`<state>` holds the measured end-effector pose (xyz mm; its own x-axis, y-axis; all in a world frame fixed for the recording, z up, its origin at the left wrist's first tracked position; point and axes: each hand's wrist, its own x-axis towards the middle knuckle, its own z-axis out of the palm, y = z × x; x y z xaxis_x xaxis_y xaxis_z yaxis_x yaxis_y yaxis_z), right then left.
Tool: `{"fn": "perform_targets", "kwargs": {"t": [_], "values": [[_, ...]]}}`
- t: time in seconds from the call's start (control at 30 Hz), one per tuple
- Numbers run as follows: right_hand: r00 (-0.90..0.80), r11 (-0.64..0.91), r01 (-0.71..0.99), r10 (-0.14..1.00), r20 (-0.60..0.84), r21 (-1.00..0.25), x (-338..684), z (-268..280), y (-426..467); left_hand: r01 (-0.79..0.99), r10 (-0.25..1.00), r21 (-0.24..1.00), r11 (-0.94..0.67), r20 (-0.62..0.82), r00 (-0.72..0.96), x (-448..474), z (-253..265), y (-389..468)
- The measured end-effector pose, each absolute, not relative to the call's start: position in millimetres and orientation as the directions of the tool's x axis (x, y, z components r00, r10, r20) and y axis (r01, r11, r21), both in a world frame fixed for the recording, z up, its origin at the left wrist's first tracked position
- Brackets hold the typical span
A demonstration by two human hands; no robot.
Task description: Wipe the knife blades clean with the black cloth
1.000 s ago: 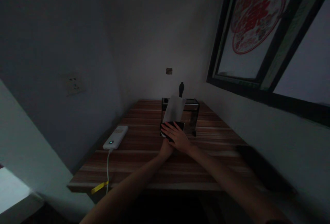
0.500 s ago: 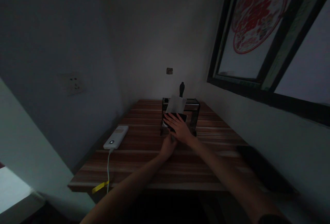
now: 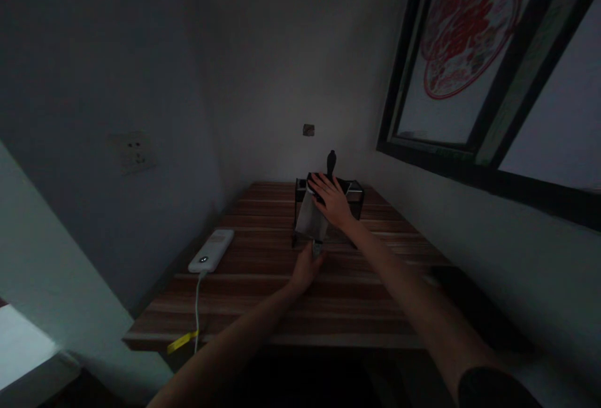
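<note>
My left hand point(image 3: 305, 270) is closed round the handle of a kitchen knife whose broad pale blade point(image 3: 310, 217) points away from me. On the far end of the blade my right hand point(image 3: 334, 200) presses a black cloth point(image 3: 342, 184), its fingers stretched across the cloth. Poor light hides the exact weave and shape of that cloth. Right behind the blade stands a black-framed rack point(image 3: 360, 198). A black handle point(image 3: 331, 161) sticks up out of the rack.
On the left of the wood-grain table point(image 3: 263, 295) lies a white power bank point(image 3: 213, 250) with a white cable point(image 3: 196, 314) and yellow tag point(image 3: 182, 341). A dark flat object point(image 3: 474, 301) is at the right edge. Walls and a framed window point(image 3: 469, 51) surround the table.
My right hand and the black cloth have slid from the handle end of the blade to its far end, baring the near part. The left hand stays at the handle.
</note>
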<state>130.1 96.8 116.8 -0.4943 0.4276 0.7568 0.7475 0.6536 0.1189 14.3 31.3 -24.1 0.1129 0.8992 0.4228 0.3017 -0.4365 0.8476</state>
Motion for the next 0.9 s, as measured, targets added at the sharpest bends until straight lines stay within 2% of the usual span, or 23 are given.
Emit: {"fn": "perform_targets", "kwargs": {"t": [0.5, 0.7, 0.9], "values": [[-0.464, 0.644, 0.758, 0.422, 0.779, 0.103, 127.3, 112.8, 95.3, 0.308, 0.903, 0.85, -0.428, 0.416, 0.106, 14.2, -19.0, 27.7], [-0.496, 0.659, 0.744, 0.434, 0.752, 0.11, 124.5, 96.1, 83.0, 0.336, 0.912, 0.849, -0.408, 0.398, 0.1, 14.1, -21.2, 30.0], [-0.578, 0.702, 0.699, 0.44, 0.687, 0.138, 122.0, 69.6, 62.0, 0.263, 0.897, 0.858, -0.442, 0.423, 0.127, 14.8, -23.2, 33.3]]}}
